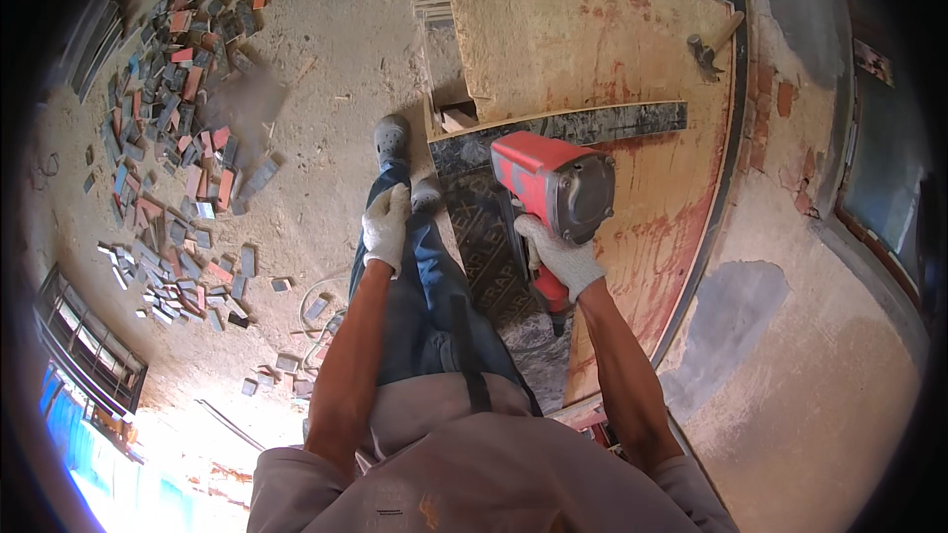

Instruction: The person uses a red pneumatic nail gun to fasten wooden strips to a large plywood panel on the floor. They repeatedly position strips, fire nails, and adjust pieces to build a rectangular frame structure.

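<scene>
Red nail gun (538, 178): It sits above the edge of a dark wood strip (632, 120), held up in the air or resting, I cannot tell which. Its body is fat and boxy, with smooth red sides and a hard grey cap. The nose is hidden.
Right hand (563, 255): It is in a white knit glove, wrapped around the gun's handle. I cannot see the trigger finger.
Left hand (387, 222): It is in the same kind of glove, by the left leg. The fingers look bent. I cannot tell if they hold anything.
Using the gun well: I think a firm grip, a straight nose and a finger off the trigger until it is set would help. The left hand is best kept well away from the nose.
Dark printed board (484, 262): Flat and dusty, below the gun.
Wooden table (632, 227): Tan, rough, with red streaks.
Hammer (705, 57): It lies near the far right corner, with a wooden handle.
Small blocks (188, 99): Black and red, messy on the dusty floor (326, 20).
</scene>
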The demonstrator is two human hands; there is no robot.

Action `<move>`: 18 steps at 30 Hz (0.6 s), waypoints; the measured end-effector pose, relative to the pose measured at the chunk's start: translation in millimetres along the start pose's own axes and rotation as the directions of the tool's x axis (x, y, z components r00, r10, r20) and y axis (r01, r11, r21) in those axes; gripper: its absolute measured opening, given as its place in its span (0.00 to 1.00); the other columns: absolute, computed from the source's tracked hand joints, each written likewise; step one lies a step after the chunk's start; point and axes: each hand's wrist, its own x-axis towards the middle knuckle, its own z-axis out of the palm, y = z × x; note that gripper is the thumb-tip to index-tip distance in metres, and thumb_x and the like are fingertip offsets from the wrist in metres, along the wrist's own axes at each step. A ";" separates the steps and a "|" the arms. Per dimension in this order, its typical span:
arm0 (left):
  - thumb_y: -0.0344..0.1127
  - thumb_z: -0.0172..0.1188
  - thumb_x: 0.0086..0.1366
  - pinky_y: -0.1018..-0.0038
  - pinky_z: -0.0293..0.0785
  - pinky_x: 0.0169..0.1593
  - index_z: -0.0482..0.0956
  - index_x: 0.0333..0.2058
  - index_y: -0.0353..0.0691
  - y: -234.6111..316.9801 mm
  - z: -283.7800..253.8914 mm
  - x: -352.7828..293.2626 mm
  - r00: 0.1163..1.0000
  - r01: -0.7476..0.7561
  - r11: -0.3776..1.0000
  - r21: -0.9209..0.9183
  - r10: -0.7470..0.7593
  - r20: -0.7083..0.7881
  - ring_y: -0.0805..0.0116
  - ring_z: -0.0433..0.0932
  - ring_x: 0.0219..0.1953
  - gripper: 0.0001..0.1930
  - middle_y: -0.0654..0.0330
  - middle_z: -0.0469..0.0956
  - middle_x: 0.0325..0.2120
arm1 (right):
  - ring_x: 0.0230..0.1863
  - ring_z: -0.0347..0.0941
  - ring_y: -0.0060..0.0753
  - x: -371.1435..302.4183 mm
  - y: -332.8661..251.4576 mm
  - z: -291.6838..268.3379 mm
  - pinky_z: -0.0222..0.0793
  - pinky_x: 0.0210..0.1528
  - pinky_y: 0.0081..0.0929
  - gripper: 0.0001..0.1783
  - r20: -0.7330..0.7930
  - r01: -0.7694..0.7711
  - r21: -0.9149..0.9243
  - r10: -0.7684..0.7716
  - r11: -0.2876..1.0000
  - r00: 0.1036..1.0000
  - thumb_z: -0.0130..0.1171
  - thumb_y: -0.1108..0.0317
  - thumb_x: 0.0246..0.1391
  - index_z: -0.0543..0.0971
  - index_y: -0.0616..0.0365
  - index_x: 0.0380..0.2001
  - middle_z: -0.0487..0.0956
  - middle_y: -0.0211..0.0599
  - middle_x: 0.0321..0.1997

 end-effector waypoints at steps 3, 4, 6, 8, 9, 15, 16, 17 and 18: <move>0.46 0.58 0.69 0.79 0.67 0.31 0.82 0.37 0.31 -16.1 -25.9 1.5 0.999 -0.019 0.999 0.038 0.020 -0.050 0.81 0.68 0.26 0.19 0.68 0.74 0.23 | 0.12 0.63 0.18 -4.3 4.0 -1.5 0.62 0.16 0.22 0.09 0.029 0.039 0.014 -0.039 0.999 0.999 0.61 0.66 0.57 0.77 0.57 0.40 0.72 0.26 0.17; 0.46 0.58 0.69 0.79 0.67 0.31 0.82 0.38 0.31 -16.9 -37.0 -0.1 0.998 -0.002 0.999 0.051 0.005 -0.057 0.81 0.68 0.27 0.19 0.68 0.75 0.23 | 0.11 0.63 0.18 -8.7 8.0 -4.3 0.62 0.16 0.23 0.10 0.033 0.040 0.011 -0.040 0.999 0.999 0.61 0.67 0.57 0.77 0.57 0.41 0.72 0.26 0.18; 0.47 0.58 0.69 0.77 0.69 0.31 0.82 0.38 0.31 -18.9 -52.7 -5.4 0.991 0.003 0.998 0.066 0.006 -0.136 0.79 0.69 0.27 0.20 0.67 0.76 0.24 | 0.19 0.70 0.20 -19.5 13.5 -7.2 0.69 0.22 0.24 0.15 0.015 0.010 -0.058 -0.009 0.998 1.000 0.63 0.66 0.57 0.77 0.58 0.46 0.77 0.28 0.26; 0.49 0.57 0.69 0.77 0.70 0.32 0.82 0.39 0.31 -19.5 -70.6 -9.6 0.985 0.008 0.986 0.168 0.021 -0.170 0.78 0.70 0.27 0.21 0.65 0.77 0.24 | 0.27 0.73 0.21 -6.8 60.1 -2.5 0.71 0.29 0.26 0.16 -0.091 0.363 -0.215 -0.388 0.907 0.917 0.64 0.65 0.57 0.77 0.58 0.47 0.78 0.29 0.32; 0.49 0.57 0.69 0.76 0.70 0.33 0.82 0.39 0.31 -20.6 -81.1 -9.7 0.981 0.010 0.976 0.215 0.032 -0.192 0.78 0.71 0.27 0.22 0.64 0.77 0.24 | 0.34 0.74 0.22 -6.8 62.1 -4.2 0.72 0.35 0.27 0.18 -0.050 0.301 -0.158 -0.312 0.940 0.949 0.65 0.63 0.57 0.77 0.58 0.48 0.79 0.30 0.37; 0.53 0.55 0.69 0.75 0.71 0.36 0.81 0.39 0.30 -28.9 -106.1 -12.7 0.984 0.049 0.968 0.247 -0.004 -0.180 0.75 0.74 0.28 0.25 0.61 0.79 0.25 | 0.25 0.70 0.19 8.5 82.5 3.5 0.69 0.27 0.25 0.13 0.055 0.164 0.198 -0.178 0.966 0.983 0.65 0.61 0.57 0.77 0.56 0.40 0.77 0.27 0.29; 0.53 0.55 0.69 0.75 0.71 0.36 0.81 0.39 0.30 -29.4 -105.7 -12.8 0.984 0.055 0.969 0.243 -0.011 -0.179 0.75 0.74 0.29 0.25 0.61 0.79 0.25 | 0.22 0.69 0.19 13.3 85.4 6.7 0.67 0.25 0.25 0.12 0.081 0.083 0.321 -0.115 0.943 0.990 0.65 0.61 0.58 0.77 0.55 0.38 0.76 0.26 0.26; 0.52 0.55 0.69 0.75 0.72 0.36 0.81 0.39 0.30 -29.5 -105.5 -12.9 0.984 0.062 0.969 0.238 -0.019 -0.177 0.74 0.74 0.29 0.25 0.61 0.79 0.26 | 0.20 0.68 0.18 16.0 89.1 10.2 0.66 0.22 0.24 0.11 0.104 -0.003 0.438 -0.047 0.899 0.993 0.65 0.61 0.58 0.77 0.55 0.37 0.75 0.25 0.24; 0.52 0.56 0.69 0.75 0.72 0.37 0.81 0.39 0.30 -28.6 -104.5 -15.1 0.984 0.065 0.966 0.249 -0.020 -0.178 0.74 0.75 0.29 0.25 0.60 0.80 0.26 | 0.17 0.66 0.18 11.5 76.9 15.5 0.64 0.20 0.24 0.11 0.086 0.002 0.396 -0.039 0.918 0.996 0.65 0.61 0.58 0.77 0.54 0.36 0.74 0.24 0.22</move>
